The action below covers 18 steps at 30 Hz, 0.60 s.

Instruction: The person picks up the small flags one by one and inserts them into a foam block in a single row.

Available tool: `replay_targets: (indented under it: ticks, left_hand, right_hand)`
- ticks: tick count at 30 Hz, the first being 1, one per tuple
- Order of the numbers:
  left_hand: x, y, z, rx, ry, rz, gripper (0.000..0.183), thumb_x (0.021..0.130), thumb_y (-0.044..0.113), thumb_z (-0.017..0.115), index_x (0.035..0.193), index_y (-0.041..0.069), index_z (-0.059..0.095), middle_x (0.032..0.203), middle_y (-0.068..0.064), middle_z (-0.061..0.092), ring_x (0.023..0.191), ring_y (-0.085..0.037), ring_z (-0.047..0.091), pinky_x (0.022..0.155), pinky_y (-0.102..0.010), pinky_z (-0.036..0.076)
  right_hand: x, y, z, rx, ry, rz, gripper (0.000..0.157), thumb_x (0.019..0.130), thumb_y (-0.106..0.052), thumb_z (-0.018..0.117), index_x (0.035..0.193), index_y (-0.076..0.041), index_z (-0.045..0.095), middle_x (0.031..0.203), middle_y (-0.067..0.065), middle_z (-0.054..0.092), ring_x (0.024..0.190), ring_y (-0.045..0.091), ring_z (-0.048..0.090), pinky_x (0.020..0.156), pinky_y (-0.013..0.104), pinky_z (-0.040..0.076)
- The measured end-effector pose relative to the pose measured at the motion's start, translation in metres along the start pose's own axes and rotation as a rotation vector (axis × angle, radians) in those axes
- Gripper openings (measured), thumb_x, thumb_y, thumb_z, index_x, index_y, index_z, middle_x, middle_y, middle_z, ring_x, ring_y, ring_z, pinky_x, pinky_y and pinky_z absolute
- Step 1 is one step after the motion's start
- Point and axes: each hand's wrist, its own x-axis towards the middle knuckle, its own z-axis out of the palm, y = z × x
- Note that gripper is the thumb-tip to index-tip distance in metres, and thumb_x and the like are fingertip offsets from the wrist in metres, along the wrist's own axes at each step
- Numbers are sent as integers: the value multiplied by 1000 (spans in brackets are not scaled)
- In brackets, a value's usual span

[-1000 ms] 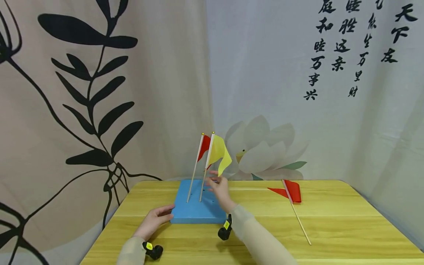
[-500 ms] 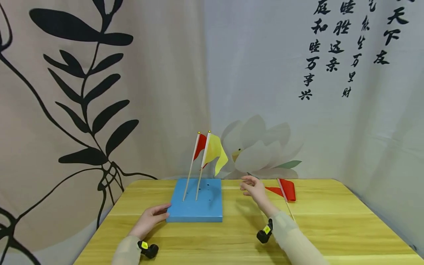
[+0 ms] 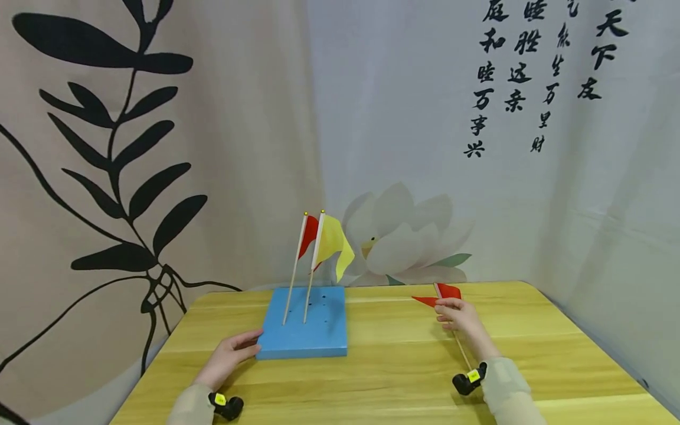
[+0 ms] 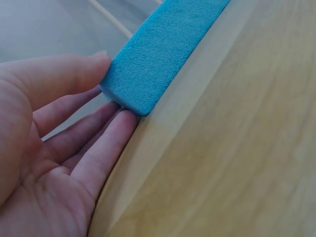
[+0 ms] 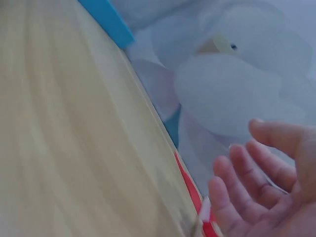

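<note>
A blue foam block (image 3: 319, 339) with small holes in its top lies on the table. Two flags stand in it on thin sticks, a yellow flag (image 3: 332, 239) and a red flag (image 3: 308, 234) partly behind it. My left hand (image 3: 225, 357) rests against the block's left side; the thumb (image 4: 81, 74) and fingertips touch it near the front corner. Far to the right, a second red flag (image 3: 449, 292) lies on the table. My right hand (image 3: 464, 321) hovers over its stick with relaxed fingers (image 5: 242, 173), covering part of the flag and holding nothing.
The wooden table (image 3: 393, 378) spreads under everything, its back edge close to a printed curtain (image 3: 255, 147) with plants, a flower and lettering. A small black camera (image 3: 470, 381) is strapped at the right wrist, another camera (image 3: 227, 406) at the left.
My right hand has left the yellow flag's stick and moved right to the lying red flag. My left hand stays at the block. The head view has turned slightly right.
</note>
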Motion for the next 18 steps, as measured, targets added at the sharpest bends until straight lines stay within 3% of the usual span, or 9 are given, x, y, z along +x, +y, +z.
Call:
replay_targets:
  ticks: [4, 10, 18]
  left_hand:
    - [-1, 1, -1, -5, 14, -7, 59, 92, 30, 68, 141, 2, 50, 144, -21, 44, 131, -39, 42, 97, -44, 48]
    - [-1, 2, 0, -4, 12, -9, 59, 92, 29, 68, 141, 1, 50, 144, -22, 44, 130, -39, 43, 97, -44, 48]
    - [0, -2, 1, 17, 17, -8, 58, 92, 29, 68, 140, 0, 51, 143, -22, 46, 128, -38, 46, 97, -44, 48]
  right_hand:
    - [0, 2, -14, -12, 3, 32, 48, 92, -24, 69, 124, 10, 55, 106, 19, 65, 89, 31, 66, 73, 36, 58]
    - [-2, 11, -28, -5, -2, 66, 36, 92, -10, 66, 115, 15, 57, 88, 15, 66, 68, 20, 64, 60, 29, 57]
    - [-7, 19, -39, -42, 9, 117, 35, 90, -7, 66, 112, 18, 56, 78, 9, 67, 63, 18, 65, 58, 30, 58]
